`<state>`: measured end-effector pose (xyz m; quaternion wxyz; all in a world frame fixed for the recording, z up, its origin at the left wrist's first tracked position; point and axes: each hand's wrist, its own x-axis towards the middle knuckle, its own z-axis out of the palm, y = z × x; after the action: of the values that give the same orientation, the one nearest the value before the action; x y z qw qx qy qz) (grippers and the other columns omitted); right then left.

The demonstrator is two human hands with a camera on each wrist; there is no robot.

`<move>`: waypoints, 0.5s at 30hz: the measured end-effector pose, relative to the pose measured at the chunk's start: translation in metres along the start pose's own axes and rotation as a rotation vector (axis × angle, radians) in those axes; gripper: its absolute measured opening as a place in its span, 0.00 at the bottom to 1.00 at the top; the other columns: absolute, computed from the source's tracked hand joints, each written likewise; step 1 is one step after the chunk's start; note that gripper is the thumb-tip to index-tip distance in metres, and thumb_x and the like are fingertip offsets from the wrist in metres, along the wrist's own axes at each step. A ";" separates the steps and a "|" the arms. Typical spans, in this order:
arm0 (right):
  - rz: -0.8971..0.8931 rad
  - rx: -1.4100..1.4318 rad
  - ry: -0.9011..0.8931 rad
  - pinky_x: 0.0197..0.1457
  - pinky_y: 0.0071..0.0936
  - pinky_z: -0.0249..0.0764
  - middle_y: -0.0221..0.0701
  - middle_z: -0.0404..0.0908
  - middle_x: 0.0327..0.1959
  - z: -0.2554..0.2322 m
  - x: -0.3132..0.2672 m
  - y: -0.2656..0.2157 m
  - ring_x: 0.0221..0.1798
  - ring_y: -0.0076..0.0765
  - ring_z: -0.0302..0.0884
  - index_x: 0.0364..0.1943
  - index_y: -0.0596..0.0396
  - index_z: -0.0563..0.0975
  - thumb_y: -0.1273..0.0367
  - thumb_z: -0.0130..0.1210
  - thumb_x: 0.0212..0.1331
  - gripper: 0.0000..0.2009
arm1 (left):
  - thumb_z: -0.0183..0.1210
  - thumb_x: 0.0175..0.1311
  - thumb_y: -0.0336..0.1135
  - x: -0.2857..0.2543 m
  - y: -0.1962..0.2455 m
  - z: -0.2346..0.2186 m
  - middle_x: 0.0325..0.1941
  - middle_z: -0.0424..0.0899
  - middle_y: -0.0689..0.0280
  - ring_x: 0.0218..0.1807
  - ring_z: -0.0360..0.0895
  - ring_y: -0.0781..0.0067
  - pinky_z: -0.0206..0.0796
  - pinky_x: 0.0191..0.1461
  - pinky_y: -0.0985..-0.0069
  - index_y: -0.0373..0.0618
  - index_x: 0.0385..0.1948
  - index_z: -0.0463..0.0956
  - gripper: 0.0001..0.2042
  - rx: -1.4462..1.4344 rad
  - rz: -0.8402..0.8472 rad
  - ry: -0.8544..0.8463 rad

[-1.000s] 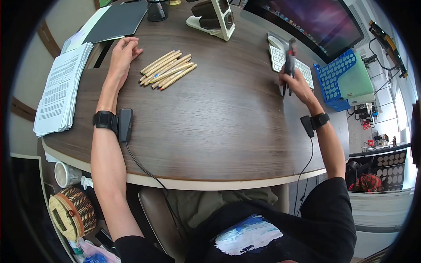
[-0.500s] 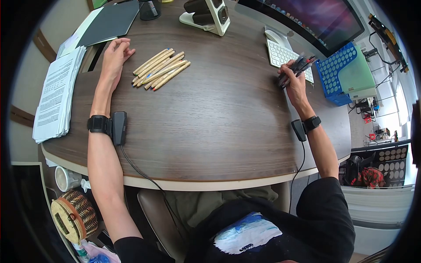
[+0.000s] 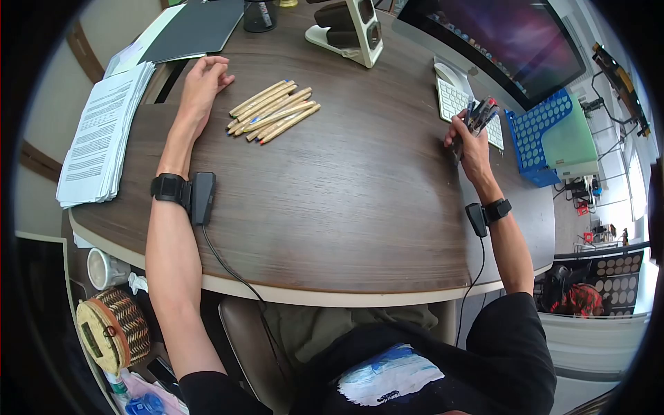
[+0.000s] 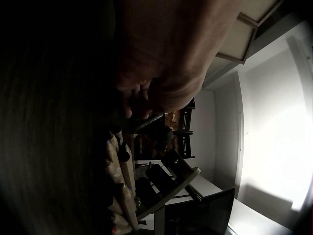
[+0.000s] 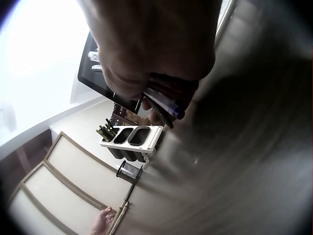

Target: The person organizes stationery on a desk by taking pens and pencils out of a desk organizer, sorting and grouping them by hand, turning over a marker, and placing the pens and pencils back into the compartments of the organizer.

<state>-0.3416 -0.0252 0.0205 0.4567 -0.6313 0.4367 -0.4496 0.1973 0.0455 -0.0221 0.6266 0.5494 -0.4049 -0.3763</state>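
Note:
Wooden colored pencils (image 3: 273, 112) lie in a loose pile at the upper left of the desk. My left hand (image 3: 200, 90) rests on the desk just left of them, fingers loosely bent and holding nothing; the left wrist view shows the hand (image 4: 161, 73) beside the pencils (image 4: 122, 181). Over the desk's right side, in front of the keyboard, my right hand (image 3: 473, 149) grips a bundle of pens (image 3: 478, 116). From the right wrist view, pen ends (image 5: 164, 104) stick out below the right hand (image 5: 156, 54), whose palm side is hidden.
A paper stack (image 3: 104, 138) and dark folder (image 3: 190, 31) are at the left. Along the back stand a mesh cup (image 3: 259, 17), a white holder (image 3: 353, 34) and a monitor (image 3: 498, 41). Keyboard (image 3: 453, 100), mouse (image 3: 448, 75) and blue rack (image 3: 531, 142) are at the right.
The bundle of pens in my right hand has turned from upright to tilted. My left hand stays beside the pencils. The head view has shifted slightly.

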 end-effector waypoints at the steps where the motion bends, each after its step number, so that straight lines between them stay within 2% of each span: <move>1: 0.035 -0.076 -0.047 0.35 0.26 0.75 0.27 0.79 0.30 0.004 0.002 -0.009 0.29 0.26 0.80 0.51 0.54 0.74 0.64 0.62 0.76 0.11 | 0.54 0.82 0.33 0.000 0.000 0.000 0.41 0.73 0.72 0.42 0.77 0.80 0.74 0.76 0.66 0.39 0.56 0.77 0.10 -0.001 0.003 0.008; 3: 0.063 -0.122 -0.037 0.32 0.26 0.73 0.25 0.78 0.26 0.011 0.010 -0.022 0.27 0.23 0.77 0.48 0.54 0.75 0.64 0.66 0.73 0.12 | 0.55 0.81 0.33 0.000 0.000 0.001 0.42 0.74 0.70 0.42 0.77 0.80 0.74 0.75 0.67 0.39 0.55 0.77 0.10 0.017 -0.002 0.008; 5: 0.125 -0.430 -0.141 0.30 0.25 0.70 0.24 0.78 0.24 0.016 0.029 -0.030 0.25 0.21 0.75 0.41 0.53 0.78 0.64 0.68 0.69 0.11 | 0.55 0.81 0.33 0.000 0.000 0.002 0.44 0.75 0.69 0.42 0.77 0.81 0.75 0.75 0.68 0.38 0.55 0.77 0.11 0.016 -0.002 0.015; 6: 0.121 -0.488 -0.128 0.28 0.25 0.68 0.23 0.77 0.22 0.023 0.040 -0.031 0.23 0.20 0.73 0.34 0.52 0.78 0.63 0.70 0.66 0.12 | 0.55 0.81 0.34 -0.001 0.001 0.003 0.44 0.75 0.69 0.42 0.77 0.81 0.75 0.74 0.68 0.38 0.56 0.77 0.11 0.024 0.000 0.015; 7: 0.116 -0.489 -0.136 0.28 0.25 0.68 0.23 0.77 0.22 0.029 0.051 -0.035 0.23 0.20 0.73 0.34 0.52 0.78 0.63 0.70 0.66 0.12 | 0.55 0.81 0.34 -0.002 0.003 0.003 0.44 0.75 0.69 0.42 0.77 0.81 0.76 0.74 0.69 0.38 0.56 0.77 0.11 0.033 0.001 0.015; 9: 0.118 -0.668 -0.233 0.27 0.26 0.68 0.24 0.78 0.23 0.038 0.074 -0.047 0.24 0.20 0.74 0.33 0.53 0.78 0.63 0.70 0.65 0.12 | 0.55 0.80 0.33 -0.003 0.004 0.004 0.44 0.75 0.68 0.42 0.77 0.81 0.77 0.72 0.70 0.38 0.57 0.77 0.12 0.036 0.000 0.028; 11: 0.023 -0.842 -0.280 0.27 0.26 0.70 0.25 0.78 0.23 0.049 0.100 -0.058 0.24 0.19 0.76 0.35 0.56 0.78 0.62 0.71 0.64 0.14 | 0.55 0.80 0.33 -0.001 0.002 0.003 0.44 0.75 0.69 0.42 0.77 0.82 0.78 0.70 0.71 0.38 0.56 0.77 0.12 0.055 0.000 0.008; 12: -0.001 -0.930 -0.277 0.31 0.30 0.74 0.30 0.81 0.25 0.054 0.113 -0.060 0.26 0.25 0.80 0.38 0.57 0.80 0.61 0.71 0.63 0.15 | 0.57 0.79 0.36 0.004 -0.006 0.001 0.41 0.82 0.68 0.42 0.81 0.80 0.76 0.55 0.78 0.38 0.55 0.79 0.13 0.053 0.043 0.030; 13: -0.026 -1.017 -0.274 0.35 0.34 0.78 0.34 0.84 0.27 0.059 0.128 -0.061 0.29 0.31 0.84 0.42 0.58 0.81 0.59 0.72 0.62 0.17 | 0.57 0.79 0.36 0.003 -0.005 0.000 0.41 0.82 0.68 0.42 0.81 0.80 0.76 0.55 0.78 0.38 0.55 0.79 0.13 0.051 0.042 0.037; 14: -0.029 -1.018 -0.280 0.35 0.34 0.78 0.34 0.84 0.27 0.065 0.142 -0.063 0.29 0.31 0.84 0.42 0.58 0.81 0.59 0.72 0.62 0.17 | 0.57 0.79 0.36 0.002 -0.005 0.001 0.41 0.83 0.67 0.42 0.81 0.80 0.76 0.55 0.78 0.38 0.55 0.80 0.13 0.052 0.045 0.037; 15: -0.147 -1.154 -0.258 0.42 0.40 0.80 0.39 0.87 0.33 0.069 0.156 -0.063 0.36 0.41 0.87 0.48 0.57 0.83 0.58 0.71 0.61 0.19 | 0.57 0.79 0.36 0.002 -0.004 0.003 0.41 0.84 0.67 0.43 0.82 0.80 0.75 0.55 0.78 0.38 0.55 0.80 0.13 0.052 0.047 0.038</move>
<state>-0.2322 -0.1503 0.0957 0.0568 -0.8557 0.5065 -0.0898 0.1954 0.0426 -0.0262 0.6282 0.5629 -0.4155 -0.3403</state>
